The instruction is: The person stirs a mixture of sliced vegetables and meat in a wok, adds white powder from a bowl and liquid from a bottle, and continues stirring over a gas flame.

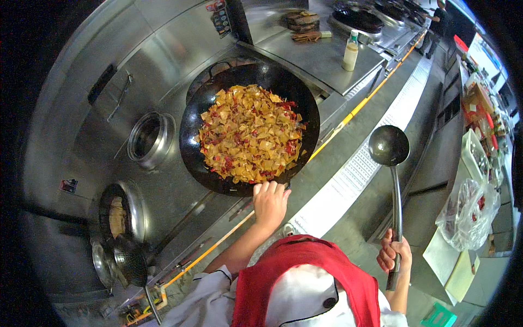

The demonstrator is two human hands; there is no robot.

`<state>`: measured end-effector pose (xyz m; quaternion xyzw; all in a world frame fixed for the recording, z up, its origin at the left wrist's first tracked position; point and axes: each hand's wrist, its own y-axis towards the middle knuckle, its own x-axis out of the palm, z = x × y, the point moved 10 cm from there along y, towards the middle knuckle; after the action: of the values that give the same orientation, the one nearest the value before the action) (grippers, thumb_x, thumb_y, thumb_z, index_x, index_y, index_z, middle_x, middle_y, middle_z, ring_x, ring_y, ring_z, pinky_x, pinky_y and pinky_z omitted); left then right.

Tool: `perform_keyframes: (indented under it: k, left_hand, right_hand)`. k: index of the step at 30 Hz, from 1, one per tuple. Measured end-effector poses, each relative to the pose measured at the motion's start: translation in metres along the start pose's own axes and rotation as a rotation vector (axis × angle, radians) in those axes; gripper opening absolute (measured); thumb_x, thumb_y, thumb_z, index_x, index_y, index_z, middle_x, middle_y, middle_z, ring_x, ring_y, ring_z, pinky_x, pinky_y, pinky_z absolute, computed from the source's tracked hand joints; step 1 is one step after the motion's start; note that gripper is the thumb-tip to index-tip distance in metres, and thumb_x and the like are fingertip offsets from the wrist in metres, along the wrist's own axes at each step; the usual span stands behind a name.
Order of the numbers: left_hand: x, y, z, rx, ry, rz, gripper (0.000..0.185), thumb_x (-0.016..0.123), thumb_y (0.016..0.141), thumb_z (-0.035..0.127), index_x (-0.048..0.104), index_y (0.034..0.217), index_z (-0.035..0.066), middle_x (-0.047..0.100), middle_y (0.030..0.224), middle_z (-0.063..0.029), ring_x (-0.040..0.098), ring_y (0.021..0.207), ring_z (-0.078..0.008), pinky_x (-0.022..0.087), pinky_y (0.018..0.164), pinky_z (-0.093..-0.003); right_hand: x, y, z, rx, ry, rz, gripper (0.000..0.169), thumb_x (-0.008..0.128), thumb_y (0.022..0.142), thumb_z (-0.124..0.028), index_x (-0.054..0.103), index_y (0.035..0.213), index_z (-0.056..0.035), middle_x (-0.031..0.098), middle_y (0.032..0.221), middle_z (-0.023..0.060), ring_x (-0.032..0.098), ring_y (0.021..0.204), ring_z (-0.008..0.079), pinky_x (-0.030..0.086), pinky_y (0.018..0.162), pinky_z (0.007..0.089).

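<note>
A large black wok [188, 141] sits at the stove, filled with flat yellow-brown pieces of food [251, 131] mixed with red bits that look like chilli. My left hand [269, 203] grips the wok's near rim, where the fingers cover what may be a handle. Out to the right, my right hand [394, 251] is closed around the handle of a metal ladle [389, 145]. The ladle's bowl points up and away from me, well apart from the wok, above the floor.
Left of the wok stand a metal pot [152, 141] and another round vessel [137, 212], with a perforated skimmer [130, 261] nearby. A bottle [350, 55] stands on the steel counter beyond. At right, a counter bears a plastic bag [470, 216] and cutting boards [457, 274]. A person [439, 24] stands far off.
</note>
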<state>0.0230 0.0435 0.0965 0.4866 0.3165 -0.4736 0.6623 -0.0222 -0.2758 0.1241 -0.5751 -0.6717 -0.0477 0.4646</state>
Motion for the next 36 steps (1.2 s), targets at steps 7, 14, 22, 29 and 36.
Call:
perform_keyframes:
  k: [7,14,22,29,36]
  left_hand:
    - [0.02,-0.005,-0.005,-0.161,0.009,0.063,0.018,0.063,0.082,0.02,0.052,0.075,0.008,0.053,0.074,-0.008,0.053,0.075,-0.0273,0.036,0.071,-0.0414]
    - [0.008,0.006,-0.017,-0.125,0.146,0.262,0.037,0.072,0.077,0.024,0.043,0.057,0.011,0.046,0.054,-0.0075,0.05,0.052,-0.0283,0.036,0.051,-0.0416]
    - [-0.077,0.07,-0.014,-0.174,0.253,0.468,0.037,0.068,0.08,0.019,0.044,0.056,0.005,0.044,0.054,-0.0116,0.048,0.049,-0.0295,0.037,0.046,-0.0395]
    - [-0.029,0.072,-0.012,-0.162,0.271,0.515,0.04,0.064,0.085,0.022,0.046,0.053,0.005,0.045,0.051,-0.0112,0.047,0.045,-0.0285,0.038,0.045,-0.0374]
    - [0.051,0.066,-0.035,-0.248,0.319,0.466,0.041,0.063,0.086,0.028,0.049,0.054,0.006,0.048,0.05,-0.0112,0.05,0.046,-0.0296,0.039,0.044,-0.0387]
  right_hand:
    - [-0.004,0.054,-0.03,0.081,-0.046,-0.034,0.022,0.054,0.082,-0.009,0.049,0.102,-0.0034,0.044,0.055,0.0023,0.043,0.034,0.0145,0.037,0.031,0.0316]
    - [-0.009,0.109,-0.09,0.267,-0.06,-0.121,0.022,0.054,0.079,-0.008,0.05,0.101,-0.0043,0.044,0.056,0.0029,0.043,0.036,0.0149,0.038,0.033,0.0325]
    - [-0.033,0.144,-0.123,0.308,-0.236,-0.196,0.023,0.055,0.078,-0.008,0.049,0.1,-0.0033,0.044,0.056,0.0041,0.045,0.037,0.0167,0.042,0.035,0.032]
    - [-0.059,0.148,-0.114,0.335,-0.276,-0.317,0.022,0.053,0.078,-0.005,0.048,0.099,-0.004,0.044,0.055,0.0056,0.046,0.037,0.0182,0.043,0.036,0.0339]
    - [-0.101,0.138,-0.094,0.355,-0.457,-0.375,0.022,0.05,0.078,-0.001,0.043,0.099,-0.0052,0.045,0.057,0.0072,0.048,0.039,0.0204,0.045,0.039,0.0349]
